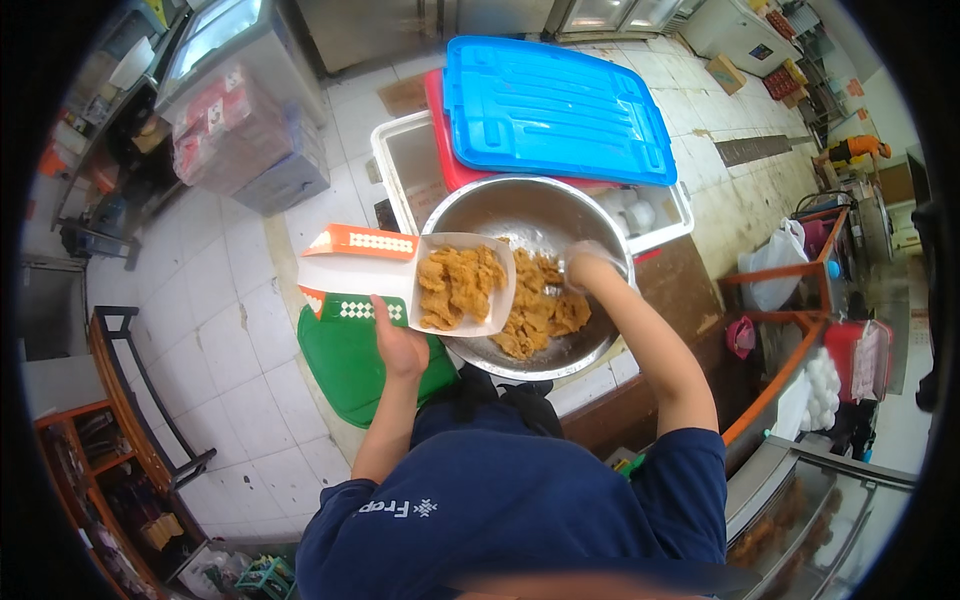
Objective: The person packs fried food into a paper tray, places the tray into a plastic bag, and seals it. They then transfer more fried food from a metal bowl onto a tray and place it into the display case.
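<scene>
My left hand holds an open paper takeaway box with orange and green printed flaps, its lid folded out to the left. Pieces of fried, breaded food, seemingly chicken, fill much of the box. The box overlaps the left side of a large stainless steel bowl, where more breaded pieces lie. Inside the bowl's right side is my right hand, in a clear plastic glove, close to those pieces. Its fingers are blurred, and whether they grip anything is hidden.
Behind the bowl, a blue lid lies over a red one, across a white-rimmed container. A green lid sits below the box. Wrapped packages stand at far left. A glass display case is at lower right; a person bends farther off.
</scene>
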The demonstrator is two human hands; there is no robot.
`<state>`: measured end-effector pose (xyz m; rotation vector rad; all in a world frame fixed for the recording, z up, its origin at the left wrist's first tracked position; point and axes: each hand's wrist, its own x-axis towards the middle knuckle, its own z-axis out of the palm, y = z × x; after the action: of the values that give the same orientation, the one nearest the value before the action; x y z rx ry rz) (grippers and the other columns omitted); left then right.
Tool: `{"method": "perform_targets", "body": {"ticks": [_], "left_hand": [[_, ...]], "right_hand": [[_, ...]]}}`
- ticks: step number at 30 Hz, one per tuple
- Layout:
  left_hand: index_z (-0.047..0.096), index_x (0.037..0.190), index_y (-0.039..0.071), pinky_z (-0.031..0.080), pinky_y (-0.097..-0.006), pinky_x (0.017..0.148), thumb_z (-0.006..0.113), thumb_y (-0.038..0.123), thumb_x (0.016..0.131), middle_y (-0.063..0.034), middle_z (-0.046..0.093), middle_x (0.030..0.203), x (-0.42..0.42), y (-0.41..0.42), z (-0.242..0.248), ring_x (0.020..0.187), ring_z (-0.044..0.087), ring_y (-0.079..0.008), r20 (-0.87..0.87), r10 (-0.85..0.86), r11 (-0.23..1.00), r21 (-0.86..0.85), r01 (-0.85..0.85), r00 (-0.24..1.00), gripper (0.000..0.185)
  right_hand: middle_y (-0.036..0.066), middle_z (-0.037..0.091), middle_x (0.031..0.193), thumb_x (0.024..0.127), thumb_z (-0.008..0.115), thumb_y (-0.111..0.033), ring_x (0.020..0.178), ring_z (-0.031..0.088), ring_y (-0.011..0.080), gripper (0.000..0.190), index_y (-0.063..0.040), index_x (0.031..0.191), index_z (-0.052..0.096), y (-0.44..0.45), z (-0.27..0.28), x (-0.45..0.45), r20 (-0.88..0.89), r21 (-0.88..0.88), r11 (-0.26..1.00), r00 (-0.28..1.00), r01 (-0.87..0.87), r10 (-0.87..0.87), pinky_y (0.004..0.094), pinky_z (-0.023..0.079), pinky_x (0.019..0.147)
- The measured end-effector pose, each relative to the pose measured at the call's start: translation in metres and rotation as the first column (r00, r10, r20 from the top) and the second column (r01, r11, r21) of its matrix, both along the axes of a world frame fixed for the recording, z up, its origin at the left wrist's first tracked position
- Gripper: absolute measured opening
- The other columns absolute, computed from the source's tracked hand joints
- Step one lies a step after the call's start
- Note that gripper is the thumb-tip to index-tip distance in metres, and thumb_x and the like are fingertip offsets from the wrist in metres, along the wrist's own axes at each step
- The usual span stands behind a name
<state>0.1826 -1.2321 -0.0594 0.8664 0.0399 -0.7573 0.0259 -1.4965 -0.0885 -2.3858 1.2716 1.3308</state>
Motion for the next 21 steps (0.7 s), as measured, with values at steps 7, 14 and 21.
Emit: {"method": "perform_targets", "body": {"ticks": [7, 14, 21], "left_hand": [[0.025, 0.146, -0.001, 0.03, -0.0404, 0.113, 0.032, 0.041, 0.105, -0.0131, 0.036, 0.149, -0.002, -0.019, -0.005, 0.136, 0.037, -0.0263, -0.011, -0.122, 0.992, -0.036, 0.122, 0.992, 0.059], [0.028, 0.145, 0.0, 0.03, -0.0412, 0.113, 0.034, 0.043, 0.104, -0.013, 0.039, 0.147, -0.021, -0.048, -0.006, 0.135, 0.039, -0.0264, -0.041, -0.296, 0.953, -0.086, 0.292, 0.954, 0.06], [0.03, 0.145, 0.003, 0.032, -0.0418, 0.112, 0.037, 0.042, 0.104, -0.0109, 0.041, 0.146, -0.055, -0.067, 0.009, 0.134, 0.04, -0.0253, -0.03, -0.564, 0.821, -0.125, 0.557, 0.825, 0.057]], "right_hand": [[0.015, 0.07, 0.092, 0.087, 0.07, -0.034, 0.081, 0.066, 0.0251, 0.036, -0.004, 0.108, 0.069, 0.049, 0.14, -0.014, 0.823, 0.443, 0.86, 0.266, 0.254, -0.502, 0.0342, 0.052, 0.076], [0.011, 0.067, 0.109, 0.09, 0.066, -0.027, 0.089, 0.064, 0.017, 0.03, -0.012, 0.116, 0.068, 0.074, 0.165, -0.031, 0.955, -0.009, 0.966, 0.29, 0.26, -0.069, 0.0304, 0.05, 0.081], [0.012, 0.07, 0.108, 0.096, 0.059, -0.034, 0.093, 0.067, 0.0167, 0.036, -0.011, 0.123, 0.063, 0.115, 0.144, -0.109, 0.893, 0.423, 0.74, -0.102, 0.524, -0.438, 0.0286, 0.051, 0.081]]}}
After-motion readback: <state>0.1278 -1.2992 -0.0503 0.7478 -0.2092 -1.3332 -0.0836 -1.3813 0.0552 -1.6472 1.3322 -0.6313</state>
